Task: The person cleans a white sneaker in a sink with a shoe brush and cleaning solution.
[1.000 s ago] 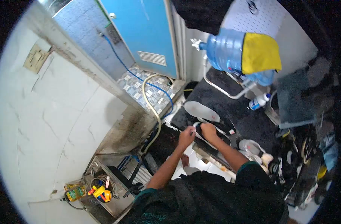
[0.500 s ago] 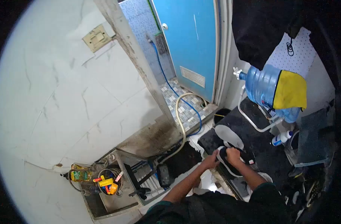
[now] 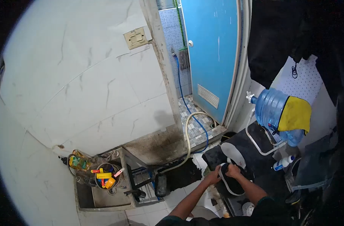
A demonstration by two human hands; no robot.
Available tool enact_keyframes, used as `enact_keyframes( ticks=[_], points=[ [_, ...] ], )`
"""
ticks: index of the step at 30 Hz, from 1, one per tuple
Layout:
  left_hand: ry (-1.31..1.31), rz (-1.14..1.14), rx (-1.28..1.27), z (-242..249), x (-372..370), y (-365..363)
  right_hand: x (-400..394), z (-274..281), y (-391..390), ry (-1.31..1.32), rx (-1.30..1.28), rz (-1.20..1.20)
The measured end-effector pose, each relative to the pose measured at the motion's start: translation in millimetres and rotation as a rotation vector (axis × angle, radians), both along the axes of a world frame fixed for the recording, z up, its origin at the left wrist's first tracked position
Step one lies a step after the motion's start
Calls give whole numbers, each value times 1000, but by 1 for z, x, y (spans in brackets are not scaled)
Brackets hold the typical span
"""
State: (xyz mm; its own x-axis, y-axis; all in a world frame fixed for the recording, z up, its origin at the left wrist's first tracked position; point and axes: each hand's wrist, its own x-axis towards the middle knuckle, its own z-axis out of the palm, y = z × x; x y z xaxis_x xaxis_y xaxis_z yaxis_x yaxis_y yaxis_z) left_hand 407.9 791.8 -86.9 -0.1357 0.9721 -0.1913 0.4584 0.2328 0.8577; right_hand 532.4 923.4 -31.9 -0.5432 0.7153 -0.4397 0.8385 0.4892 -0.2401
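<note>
Low in the middle, a dark shoe (image 3: 234,186) with a pale sole edge sits at the front of a dark bench-like surface. My left hand (image 3: 214,176) has its fingers closed on the shoe's left edge near the top. On the other side, my right hand (image 3: 232,171) grips the upper opening of the same shoe. Just beyond both hands lies a light grey sole-shaped piece (image 3: 233,154), flat on the dark surface. Part of another pale shoe (image 3: 248,208) shows by my right sleeve.
A water jug (image 3: 268,110) with a yellow cloth (image 3: 295,115) rests on a white metal stand at right, near a white bottle (image 3: 283,163). A metal sink (image 3: 115,201) stands at lower left. Hoses (image 3: 188,132) cross the doorway beside a blue door (image 3: 211,49).
The camera view has shifted, so the room appears further right and mostly lower. Both hands still hold the shoe, which now appears tilted more upright.
</note>
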Motion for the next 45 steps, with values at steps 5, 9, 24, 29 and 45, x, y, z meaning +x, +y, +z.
enact_keyframes(
  ticks=[5,9,24,29,45],
  points=[
    [-2,11,-42,13,5,-4,7,24,-14,90,101,90],
    [71,-19,-185,4,4,5,22,32,-38,162,224,40],
    [231,-46,-96,38,2,6,24,42,-69,44,-103,-254],
    [260,-54,-123,39,3,7,15,12,-72,79,-71,-358],
    [176,-69,-191,53,5,9,28,33,-75,11,-167,-363]
  ],
)
